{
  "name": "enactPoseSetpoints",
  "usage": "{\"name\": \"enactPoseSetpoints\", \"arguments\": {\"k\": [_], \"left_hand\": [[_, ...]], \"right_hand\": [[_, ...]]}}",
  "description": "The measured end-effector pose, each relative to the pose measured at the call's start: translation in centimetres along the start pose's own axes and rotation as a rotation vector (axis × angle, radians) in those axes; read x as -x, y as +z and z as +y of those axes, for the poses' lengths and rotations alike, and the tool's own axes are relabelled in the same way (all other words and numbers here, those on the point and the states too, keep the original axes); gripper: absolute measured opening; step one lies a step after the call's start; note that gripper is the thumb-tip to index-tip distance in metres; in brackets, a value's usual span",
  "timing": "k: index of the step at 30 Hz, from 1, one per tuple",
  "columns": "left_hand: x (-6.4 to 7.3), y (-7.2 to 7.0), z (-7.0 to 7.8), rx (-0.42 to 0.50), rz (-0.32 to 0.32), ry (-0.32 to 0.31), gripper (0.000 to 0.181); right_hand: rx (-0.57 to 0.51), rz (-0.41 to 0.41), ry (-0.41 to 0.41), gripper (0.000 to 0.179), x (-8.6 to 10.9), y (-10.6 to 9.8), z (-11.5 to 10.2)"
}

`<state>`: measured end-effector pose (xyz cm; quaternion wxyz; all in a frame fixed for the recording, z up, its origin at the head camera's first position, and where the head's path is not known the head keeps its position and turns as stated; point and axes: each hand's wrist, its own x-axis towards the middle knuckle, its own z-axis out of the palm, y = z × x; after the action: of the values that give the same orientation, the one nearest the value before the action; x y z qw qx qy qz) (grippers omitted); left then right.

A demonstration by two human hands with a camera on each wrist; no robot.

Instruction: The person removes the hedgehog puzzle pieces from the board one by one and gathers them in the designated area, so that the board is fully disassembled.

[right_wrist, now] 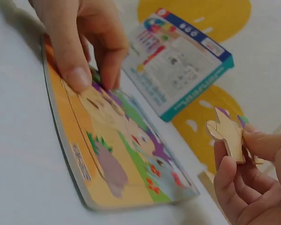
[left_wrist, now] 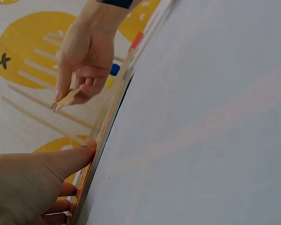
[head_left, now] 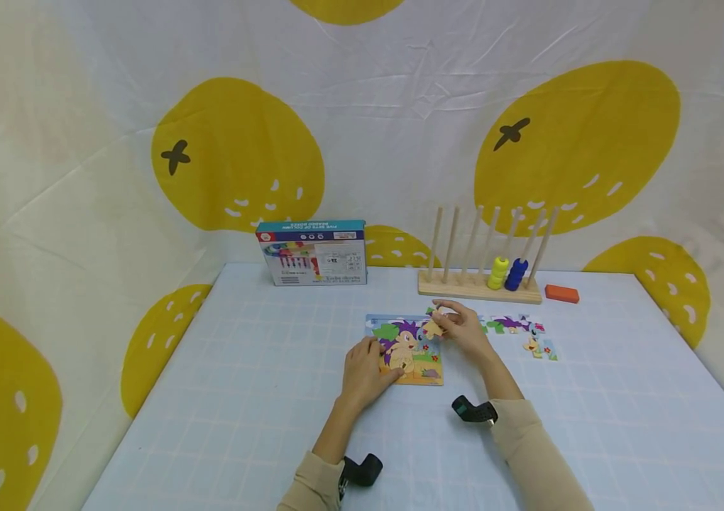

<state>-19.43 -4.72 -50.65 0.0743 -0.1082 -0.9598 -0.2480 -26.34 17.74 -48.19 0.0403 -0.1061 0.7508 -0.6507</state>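
Note:
A hedgehog picture puzzle in a flat tray lies on the table. My left hand rests on the puzzle's left side, thumb and fingertips spread over its picture; the thumb presses near the lower edge. Between thumb and fingers, my right hand pinches a beige wooden puzzle piece with bits of purple and green, raised over the tray's upper right corner. Loose puzzle pieces lie right of the tray, and another joined pair is just below them.
Behind stands a wooden peg rack with yellow rings and blue rings. An orange block lies to its right. A toy box stands at the back left, before a patterned cloth wall.

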Motion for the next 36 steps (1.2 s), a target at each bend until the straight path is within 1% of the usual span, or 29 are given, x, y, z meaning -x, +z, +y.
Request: {"name": "enactPoseSetpoints", "arguments": {"k": [3,9,11,14,16,19,22,25,28,30,36], "left_hand": [[0.0,0.0,0.0,0.009,0.01,0.0,0.053],[0.1,0.0,-0.1,-0.001,0.022,0.002,0.052],[0.1,-0.1,-0.1,0.0,0.026,0.001,0.052],[0.2,-0.1,-0.1,0.006,0.024,-0.002,0.051],[0.2,-0.2,-0.1,0.005,0.025,0.003,0.051],[0.2,-0.3,0.0,0.012,0.026,0.016,0.05],[0.2,-0.3,0.0,0.019,0.031,0.028,0.049],[0.2,-0.3,0.0,0.024,0.032,0.03,0.048],[0.2,-0.3,0.0,0.027,0.033,0.03,0.048],[0.2,-0.3,0.0,0.027,0.034,0.031,0.048],[0.2,-0.2,0.1,0.02,0.032,0.03,0.049]], "right_hand": [[0.13,0.053,-0.016,0.049,1.0,-2.3,0.1],[0.297,0.231,0.055,0.049,3.2,-6.8,0.3],[0.344,0.269,0.079,0.05,3.9,-8.0,0.3],[0.421,0.298,0.125,0.05,5.0,-9.5,0.2],[0.465,0.291,0.153,0.05,5.6,-10.2,0.3],[0.509,0.245,0.178,0.043,6.3,-11.0,0.4],[0.526,0.173,0.223,0.04,6.7,-11.4,0.6],[0.541,0.139,0.249,0.038,6.9,-11.5,0.8],[0.567,0.135,0.247,0.038,6.9,-11.3,0.9],[0.605,0.141,0.245,0.037,6.8,-11.2,1.0],[0.804,0.072,0.206,0.033,6.7,-10.7,1.0]]}}
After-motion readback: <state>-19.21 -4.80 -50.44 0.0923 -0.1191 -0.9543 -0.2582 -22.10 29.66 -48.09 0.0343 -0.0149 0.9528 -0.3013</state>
